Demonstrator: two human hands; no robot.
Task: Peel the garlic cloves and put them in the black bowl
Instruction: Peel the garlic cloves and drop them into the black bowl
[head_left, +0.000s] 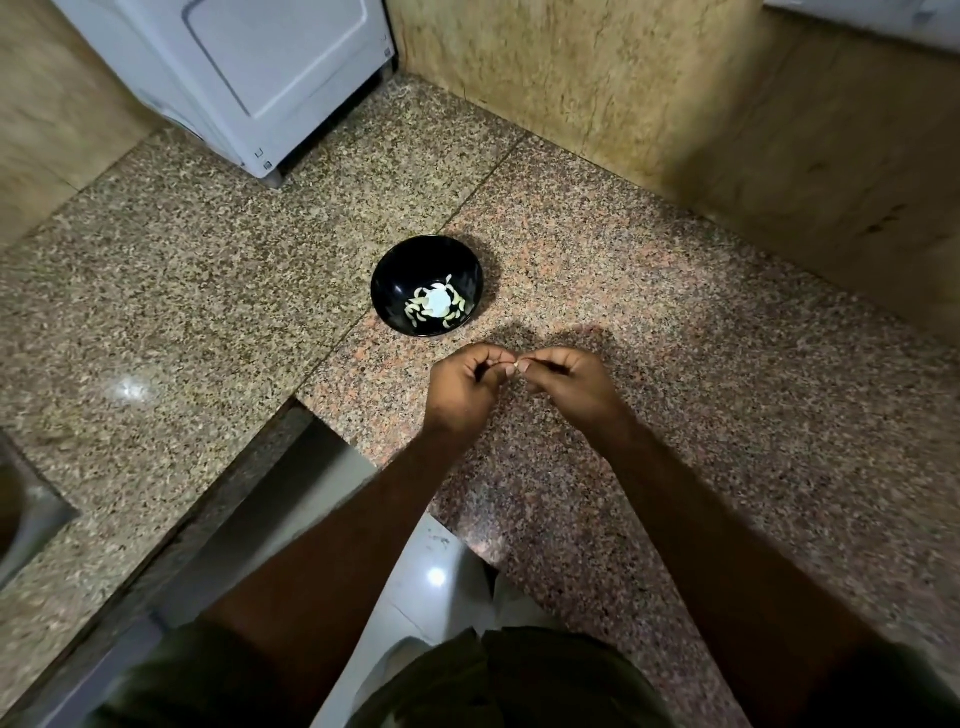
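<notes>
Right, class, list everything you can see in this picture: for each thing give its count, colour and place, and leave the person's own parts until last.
black bowl: one, black, on the counter beyond the hands.
peeled cloves: several, pale, inside the bowl.
garlic clove: one, pale, pinched between both hands.
counter: one, speckled granite, L-shaped.
appliance: one, white, top left.
wall: beige, behind the counter.
sink: one, metal, left edge.
left hand: one, fingers pinching the clove.
right hand: one, fingers pinching the clove.

counter: speckled granite (208, 270) | walls: beige stone (649, 93) | white appliance (249, 73) back left
</notes>
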